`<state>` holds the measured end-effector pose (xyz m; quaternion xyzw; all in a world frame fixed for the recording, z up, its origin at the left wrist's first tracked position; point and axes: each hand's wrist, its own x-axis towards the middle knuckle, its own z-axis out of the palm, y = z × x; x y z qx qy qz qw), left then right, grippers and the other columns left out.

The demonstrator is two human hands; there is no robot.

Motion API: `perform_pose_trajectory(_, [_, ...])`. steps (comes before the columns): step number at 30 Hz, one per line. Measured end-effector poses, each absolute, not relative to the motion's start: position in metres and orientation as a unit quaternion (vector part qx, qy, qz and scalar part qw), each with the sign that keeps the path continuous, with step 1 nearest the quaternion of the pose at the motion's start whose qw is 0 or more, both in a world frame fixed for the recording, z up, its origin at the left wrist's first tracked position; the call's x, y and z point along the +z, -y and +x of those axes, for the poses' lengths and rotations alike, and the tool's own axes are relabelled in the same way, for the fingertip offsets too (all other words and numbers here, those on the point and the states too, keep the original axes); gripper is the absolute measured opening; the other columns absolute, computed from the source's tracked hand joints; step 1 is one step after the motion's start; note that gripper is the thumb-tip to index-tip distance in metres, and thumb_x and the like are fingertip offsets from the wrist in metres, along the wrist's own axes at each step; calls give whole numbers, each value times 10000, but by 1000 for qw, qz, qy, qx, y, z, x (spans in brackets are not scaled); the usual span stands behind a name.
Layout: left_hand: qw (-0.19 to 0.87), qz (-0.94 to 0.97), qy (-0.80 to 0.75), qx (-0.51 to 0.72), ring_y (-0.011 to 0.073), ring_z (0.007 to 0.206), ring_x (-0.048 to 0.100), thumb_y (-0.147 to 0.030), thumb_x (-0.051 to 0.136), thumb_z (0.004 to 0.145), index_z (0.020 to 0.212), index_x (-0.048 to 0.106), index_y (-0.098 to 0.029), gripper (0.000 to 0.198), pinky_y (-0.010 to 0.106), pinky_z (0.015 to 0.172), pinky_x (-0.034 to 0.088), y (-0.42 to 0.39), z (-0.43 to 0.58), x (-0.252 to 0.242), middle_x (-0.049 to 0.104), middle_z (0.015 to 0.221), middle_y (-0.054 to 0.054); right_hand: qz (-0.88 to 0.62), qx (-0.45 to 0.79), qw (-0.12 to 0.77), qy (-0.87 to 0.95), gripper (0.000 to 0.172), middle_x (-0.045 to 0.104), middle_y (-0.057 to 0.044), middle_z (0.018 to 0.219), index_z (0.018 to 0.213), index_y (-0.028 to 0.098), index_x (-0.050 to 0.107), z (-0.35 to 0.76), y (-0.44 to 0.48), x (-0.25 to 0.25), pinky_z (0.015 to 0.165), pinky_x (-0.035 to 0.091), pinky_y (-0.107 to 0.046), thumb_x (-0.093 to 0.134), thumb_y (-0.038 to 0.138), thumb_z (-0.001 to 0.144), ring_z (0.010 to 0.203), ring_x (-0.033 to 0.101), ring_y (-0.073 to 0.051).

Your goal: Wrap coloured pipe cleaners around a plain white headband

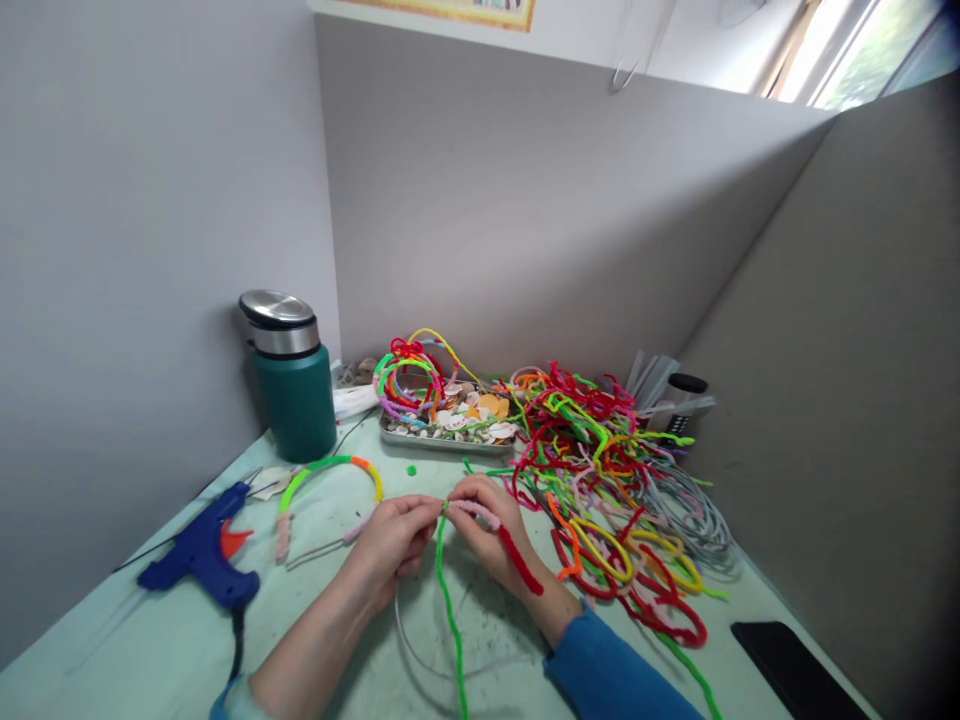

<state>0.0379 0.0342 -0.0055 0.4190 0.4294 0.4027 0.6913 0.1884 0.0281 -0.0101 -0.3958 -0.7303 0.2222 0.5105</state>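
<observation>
Both hands meet over the middle of the table. My left hand [397, 540] is closed, its thumb and finger pinching the end of a green pipe cleaner [452, 622] that hangs down toward the near edge. Right beside it, my right hand [491, 525] is closed on a wire band wrapped in pink and red fuzz [519, 560]. The red part lies across the back of this hand. Below the hands curves a bare grey wire [409, 640]. A partly wrapped hoop in green, yellow and orange [328, 463] lies left of my left hand.
A blue glue gun [202, 550] lies at the left, before a green bottle [294, 400]. At the back stands a metal tray [450, 445] of shells with colourful rings. Piled pipe cleaners [585, 430] and coiled grey wire [701, 520] fill the right. A black phone-like object [795, 670] lies near right.
</observation>
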Motion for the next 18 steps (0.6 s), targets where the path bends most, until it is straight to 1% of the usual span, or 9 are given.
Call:
perform_pose_trajectory(3, [685,428,-437,395,12,359,144,-385,634,692,674,540,-145,259,171,342,70,-32,39,-3,269,452,-112,-393,170,527,734,39,561,-18,732,754,176,568,187,-31,-17,633,415,-259,559,151,782,700,539,-146])
perform_pose_trajectory(7, [690,435,-434,382,12,358,142,-378,620,698,715,549,-149,240,175,350,65,-30,41,2,274,453,-113,-395,126,550,725,95,539,2,663,698,184,542,185,-33,-22,578,397,-250,541,109,757,633,515,-135])
perform_pose_trajectory(9, [690,438,-434,379,12,358,149,-369,618,698,730,554,-149,231,176,351,63,-29,40,3,293,466,-109,-394,125,557,720,100,543,1,670,703,186,544,185,-34,-23,586,404,-254,533,101,756,641,520,-137])
perform_pose_trajectory(12, [691,439,-434,378,12,358,155,-369,614,699,743,556,-149,231,177,350,67,-29,40,5,319,486,-103,-381,141,559,723,100,570,-15,730,769,185,572,185,-34,-21,627,426,-267,525,97,762,697,542,-148])
perform_pose_trajectory(15, [690,445,-433,373,19,358,145,-357,608,702,773,575,-150,221,175,348,74,-29,39,4,291,472,-112,-366,157,555,730,123,579,-21,756,797,184,591,187,-33,-18,648,434,-273,521,87,764,719,550,-151])
perform_pose_trajectory(17, [668,477,-434,370,27,357,174,-339,607,702,811,605,-150,218,173,345,105,-30,40,3,312,464,-108,-364,163,555,730,122,575,-18,746,782,183,593,188,-32,-17,648,433,-273,523,85,765,717,549,-150])
perform_pose_trajectory(18, [645,504,-433,377,33,365,228,-327,612,699,819,622,-149,215,169,351,152,-30,40,1,364,473,-95,-365,168,555,729,117,573,-18,744,780,183,594,189,-32,-16,648,432,-272,527,87,767,718,548,-149])
